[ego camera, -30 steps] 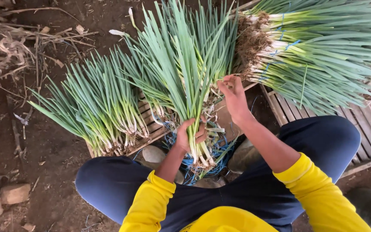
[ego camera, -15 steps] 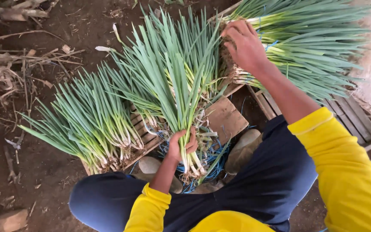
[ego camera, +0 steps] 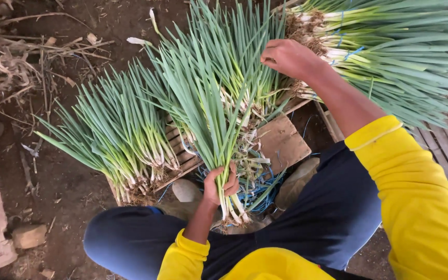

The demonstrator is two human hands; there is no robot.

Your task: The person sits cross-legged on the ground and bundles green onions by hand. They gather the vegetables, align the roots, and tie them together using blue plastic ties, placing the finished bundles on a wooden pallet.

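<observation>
Bare dirt floor lies under a wooden crate [ego camera: 285,142], over which the left hand [ego camera: 221,184] is clamped round a bunch of green onions [ego camera: 211,111] standing roots-down, leaves fanning up and away, while the right hand [ego camera: 290,58], fingers curled, reaches the tied pile [ego camera: 390,52] lying sideways, roots leftward.

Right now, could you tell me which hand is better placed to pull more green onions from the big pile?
Probably the right hand: it is already at the big pile. The left hand is gripping the bunch.

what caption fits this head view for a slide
Left hand grips a green onion bunch while right hand reaches the onion pile.
</observation>
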